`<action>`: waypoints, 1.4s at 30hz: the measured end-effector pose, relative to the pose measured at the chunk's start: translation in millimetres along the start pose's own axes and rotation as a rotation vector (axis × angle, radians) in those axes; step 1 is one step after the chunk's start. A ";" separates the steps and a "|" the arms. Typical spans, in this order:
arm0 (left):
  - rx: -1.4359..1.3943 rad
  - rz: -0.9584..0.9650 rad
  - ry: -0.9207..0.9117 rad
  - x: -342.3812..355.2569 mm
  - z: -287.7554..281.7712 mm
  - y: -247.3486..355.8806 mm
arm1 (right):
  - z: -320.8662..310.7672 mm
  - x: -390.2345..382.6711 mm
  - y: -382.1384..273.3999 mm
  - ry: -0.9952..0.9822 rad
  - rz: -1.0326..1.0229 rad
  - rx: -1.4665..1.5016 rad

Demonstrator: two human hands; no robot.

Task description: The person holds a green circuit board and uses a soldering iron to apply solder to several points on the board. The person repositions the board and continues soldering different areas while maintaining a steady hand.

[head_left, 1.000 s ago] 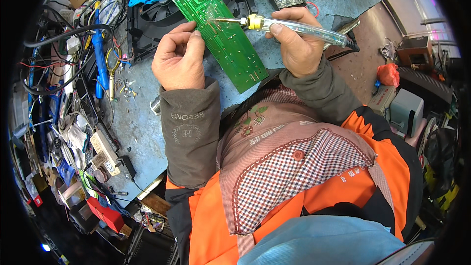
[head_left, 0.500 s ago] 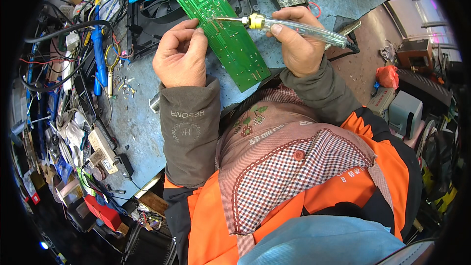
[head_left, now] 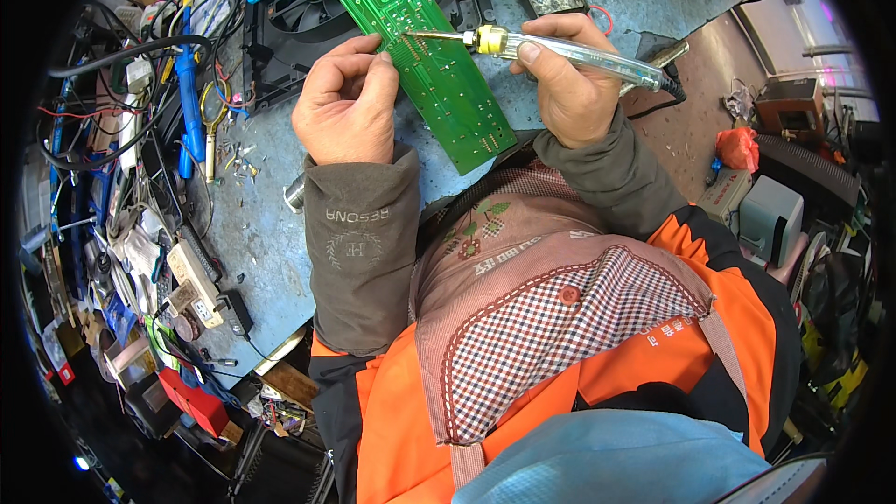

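Grasping a clear-handled soldering iron (head_left: 597,58), a person's right hand (head_left: 571,98) holds the iron's tip at a green circuit board (head_left: 448,98) over a blue workbench (head_left: 266,224); the left hand (head_left: 349,112) curls at the board's left edge, its grip unclear.

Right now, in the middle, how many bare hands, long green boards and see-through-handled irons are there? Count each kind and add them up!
Hands: 2, left hand and right hand
Green circuit board: 1
Soldering iron: 1
Total: 4
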State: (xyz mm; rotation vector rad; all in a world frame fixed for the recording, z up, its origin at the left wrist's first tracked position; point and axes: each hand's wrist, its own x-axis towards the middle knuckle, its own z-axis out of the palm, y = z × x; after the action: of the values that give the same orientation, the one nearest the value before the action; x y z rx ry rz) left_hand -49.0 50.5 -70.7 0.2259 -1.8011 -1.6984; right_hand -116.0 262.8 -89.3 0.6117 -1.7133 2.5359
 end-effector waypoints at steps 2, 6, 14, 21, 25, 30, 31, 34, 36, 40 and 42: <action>0.009 0.009 -0.003 -0.1 -0.6 -1.4 | 0.2 0.0 -0.9 -0.001 0.006 0.000; 0.010 0.011 -0.002 -0.1 -0.3 -1.4 | -1.1 -0.3 0.5 -0.013 -0.003 -0.059; 0.031 0.033 -0.003 0.0 0.5 -1.3 | 0.9 0.1 -0.5 -0.009 0.005 -0.023; 0.038 0.041 0.003 -0.3 1.7 -0.2 | 1.5 -0.1 -1.7 -0.004 0.005 -0.047; 0.033 0.038 0.006 -0.3 1.6 -0.5 | 2.0 -0.8 -1.5 0.000 0.001 -0.035; 0.060 0.031 0.004 -0.4 1.3 0.1 | 1.5 -1.2 -1.7 -0.008 0.005 -0.018; 0.067 0.031 0.003 -0.3 1.2 -0.1 | -1.2 -1.2 0.9 -0.021 0.002 0.008; 0.031 -0.001 0.010 -1.0 2.2 3.6 | -4.3 6.5 3.7 -0.067 -0.056 0.119; 0.027 -0.003 0.011 -0.7 1.7 2.6 | -7.0 16.7 -1.1 -0.152 0.013 0.262; 0.063 -0.007 0.007 -0.4 1.3 2.6 | 5.7 43.8 -21.8 -0.135 -0.034 0.371; 0.079 0.009 0.003 -0.3 0.6 1.2 | 18.2 56.2 -26.9 -0.061 -0.001 0.439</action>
State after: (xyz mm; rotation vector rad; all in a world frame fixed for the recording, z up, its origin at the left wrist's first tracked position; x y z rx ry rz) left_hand -48.8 51.3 -69.7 0.2535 -1.8661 -1.6211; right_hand -156.0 246.1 -41.1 0.7078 -1.1638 2.9394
